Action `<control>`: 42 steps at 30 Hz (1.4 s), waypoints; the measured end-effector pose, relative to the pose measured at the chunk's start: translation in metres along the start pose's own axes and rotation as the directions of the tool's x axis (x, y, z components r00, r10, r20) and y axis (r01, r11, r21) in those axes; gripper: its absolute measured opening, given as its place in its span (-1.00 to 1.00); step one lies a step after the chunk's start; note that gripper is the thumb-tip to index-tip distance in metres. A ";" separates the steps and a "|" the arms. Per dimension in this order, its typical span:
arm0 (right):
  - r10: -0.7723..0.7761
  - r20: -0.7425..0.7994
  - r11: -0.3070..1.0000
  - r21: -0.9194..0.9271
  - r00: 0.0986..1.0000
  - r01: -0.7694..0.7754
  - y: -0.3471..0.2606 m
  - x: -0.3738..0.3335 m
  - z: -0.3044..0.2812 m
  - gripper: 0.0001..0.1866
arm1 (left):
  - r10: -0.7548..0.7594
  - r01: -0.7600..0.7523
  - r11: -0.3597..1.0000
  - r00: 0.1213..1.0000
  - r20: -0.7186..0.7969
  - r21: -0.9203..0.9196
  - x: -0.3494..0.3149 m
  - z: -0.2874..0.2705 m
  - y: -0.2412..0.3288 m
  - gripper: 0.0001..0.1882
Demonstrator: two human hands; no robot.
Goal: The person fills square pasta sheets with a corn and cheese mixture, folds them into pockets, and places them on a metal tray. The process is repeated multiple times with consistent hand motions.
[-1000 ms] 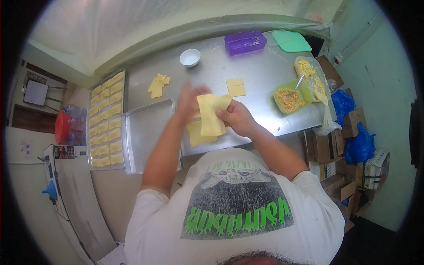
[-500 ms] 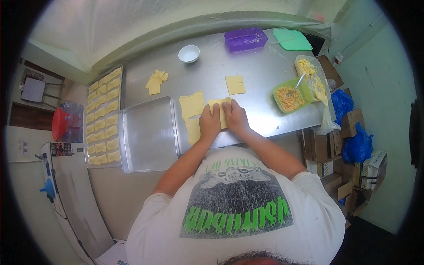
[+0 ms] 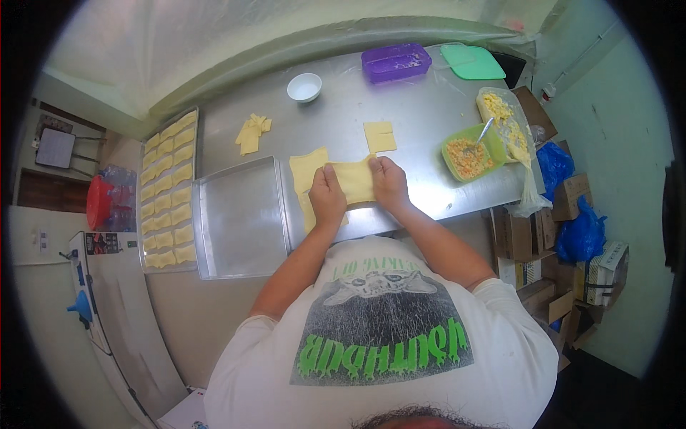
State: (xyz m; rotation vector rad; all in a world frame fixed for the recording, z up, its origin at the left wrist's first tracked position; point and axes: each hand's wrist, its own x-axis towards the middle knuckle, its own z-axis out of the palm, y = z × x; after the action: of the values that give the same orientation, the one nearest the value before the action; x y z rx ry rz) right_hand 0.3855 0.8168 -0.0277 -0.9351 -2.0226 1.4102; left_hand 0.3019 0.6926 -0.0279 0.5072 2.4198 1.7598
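in the head view, a soft yellow dough sheet (image 3: pixel 356 181) is near the front edge of the metal desk (image 3: pixel 332 129), just in front of the person's belly. the left hand (image 3: pixel 327 194) is pinched on its left end and the right hand (image 3: pixel 389 184) is pinched on its right end. the thumbs are on top; the other fingers mostly hide. i think the step now is to pull the sheet wide and flat. the next move seems to call for a soft, even pull from both sides, so it does not rip.

the sheet's long way looks to go side to side, from hand to hand. it has no front, but one far corner pokes up by the right hand. i can't tell if its middle touches the desk.

more flat dough (image 3: pixel 309 166) is just left of the left hand. an empty tray (image 3: pixel 239 218) is past that.
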 end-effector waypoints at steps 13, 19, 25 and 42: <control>-0.371 0.312 0.918 -0.018 0.874 0.396 -0.025 0.002 -0.050 -0.25 | 0.443 -0.814 0.487 0.543 0.713 0.317 0.048 -0.041 0.097 -0.77; -0.203 0.702 0.925 0.367 0.682 -0.103 -0.045 0.010 -0.039 -0.67 | 0.127 -0.763 0.529 0.504 0.854 0.371 0.080 -0.063 0.144 -0.43; -0.232 0.697 0.628 0.640 0.678 -0.443 -0.096 -0.018 -0.051 -0.57 | 0.284 0.812 0.368 0.366 0.886 -0.453 0.100 -0.076 0.048 -0.03; 0.084 0.063 0.946 -0.319 0.994 -0.060 0.020 0.050 0.031 -0.63 | -0.064 0.026 0.937 0.993 0.098 0.348 0.051 0.041 -0.027 -0.62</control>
State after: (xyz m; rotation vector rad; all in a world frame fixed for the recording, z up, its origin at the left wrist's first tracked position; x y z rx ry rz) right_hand 0.3359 0.8415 -0.0566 -1.1130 -2.3408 1.1919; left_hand 0.2599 0.7386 -0.0613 0.5579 2.6489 1.2529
